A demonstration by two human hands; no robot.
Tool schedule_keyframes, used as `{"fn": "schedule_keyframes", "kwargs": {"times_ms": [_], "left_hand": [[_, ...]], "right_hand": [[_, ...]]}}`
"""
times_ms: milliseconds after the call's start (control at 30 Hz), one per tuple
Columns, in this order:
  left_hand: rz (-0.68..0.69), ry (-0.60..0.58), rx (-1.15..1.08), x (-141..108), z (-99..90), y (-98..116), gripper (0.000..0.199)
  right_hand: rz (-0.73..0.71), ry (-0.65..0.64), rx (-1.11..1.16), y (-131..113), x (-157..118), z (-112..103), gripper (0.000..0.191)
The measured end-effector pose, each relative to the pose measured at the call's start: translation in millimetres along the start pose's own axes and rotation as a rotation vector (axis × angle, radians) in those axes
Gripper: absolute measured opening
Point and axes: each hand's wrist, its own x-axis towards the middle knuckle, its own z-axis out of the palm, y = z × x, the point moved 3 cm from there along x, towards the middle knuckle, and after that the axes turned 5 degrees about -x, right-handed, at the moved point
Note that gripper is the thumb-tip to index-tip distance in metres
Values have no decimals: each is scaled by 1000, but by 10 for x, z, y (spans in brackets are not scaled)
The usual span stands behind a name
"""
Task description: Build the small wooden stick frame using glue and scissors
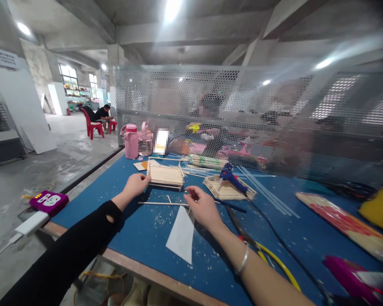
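Observation:
My left hand [136,185] pinches the left edge of a small frame built of thin wooden sticks [166,175], which has a slatted panel and stands tilted on the blue table. My right hand [203,207] is just right of and below the frame's near corner, fingers curled with a gap between thumb and forefinger and nothing visible in them. Loose thin sticks [158,203] lie between my hands. A white piece of paper [182,236] lies below the right hand. Right of the frame, a blue glue gun [232,177] rests on a second stick piece [225,192].
Yellow-handled cutters [276,259] and a black cord lie by my right forearm. Translucent glue sticks [268,193], packed sticks [207,161], a pink flask [131,142] and a phone [161,141] are farther off. A perforated screen [166,93] closes the back. A purple socket block [49,200] sits left.

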Motion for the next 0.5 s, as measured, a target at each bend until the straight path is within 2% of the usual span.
{"fn": "schedule_keyframes", "kwargs": {"times_ms": [167, 267, 433, 500], "left_hand": [[-12, 46, -122, -11, -21, 47, 39], [21, 34, -188, -119, 37, 162, 41], [163, 4, -270, -374, 171, 403, 26], [243, -19, -304, -446, 208, 470, 17]], "right_hand": [[-42, -29, -71, -16, -25, 26, 26], [-94, 1, -164, -106, -19, -1, 36], [-131, -11, -362, -284, 96, 68, 63], [-135, -38, -420, -305, 157, 124, 59]]}}
